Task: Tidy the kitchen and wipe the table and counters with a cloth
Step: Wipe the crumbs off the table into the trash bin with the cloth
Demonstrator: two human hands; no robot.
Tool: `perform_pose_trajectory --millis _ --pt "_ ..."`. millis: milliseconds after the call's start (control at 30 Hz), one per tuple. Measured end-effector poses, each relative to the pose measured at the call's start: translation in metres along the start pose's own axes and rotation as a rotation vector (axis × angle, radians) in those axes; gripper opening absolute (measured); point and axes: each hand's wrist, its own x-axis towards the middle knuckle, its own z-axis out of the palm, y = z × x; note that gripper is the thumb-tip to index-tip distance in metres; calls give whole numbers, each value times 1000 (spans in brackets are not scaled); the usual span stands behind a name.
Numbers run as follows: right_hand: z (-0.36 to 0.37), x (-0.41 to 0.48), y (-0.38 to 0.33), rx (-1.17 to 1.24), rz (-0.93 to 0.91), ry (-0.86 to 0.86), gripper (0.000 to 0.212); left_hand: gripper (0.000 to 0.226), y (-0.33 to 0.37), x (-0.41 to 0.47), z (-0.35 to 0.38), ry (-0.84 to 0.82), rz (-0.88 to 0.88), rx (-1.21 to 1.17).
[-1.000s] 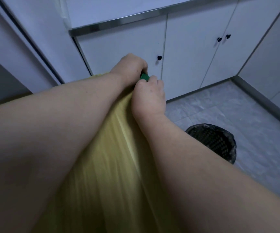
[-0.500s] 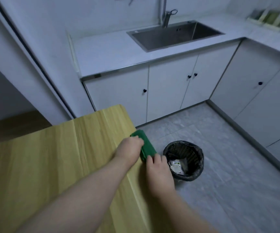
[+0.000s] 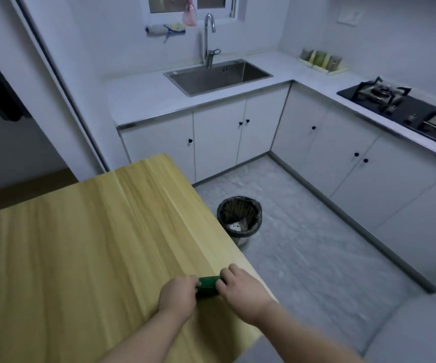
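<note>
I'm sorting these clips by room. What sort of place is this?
Most likely a small home kitchen: a stainless steel sink under a tall curved metal tap, a black two-burner gas hob, both set in a white counter over white cabinet doors.

Green cloth (image 3: 207, 284) nearer (along table (image 3: 80, 244) edge)
</note>
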Motion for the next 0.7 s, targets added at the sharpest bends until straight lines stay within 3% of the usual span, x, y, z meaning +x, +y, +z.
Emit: perform_pose_trajectory --millis 233,433,700 --pt "-79 -63 24 284 225 49 19 10 58 -67 -44 98 44 -338" --pt "-137 -107 81 535 426 67 21 15 125 -71 -100 142 170 -411" --pt "-154 -175 219 933 560 110 10 16 266 -26 -125 -73 295 -389"
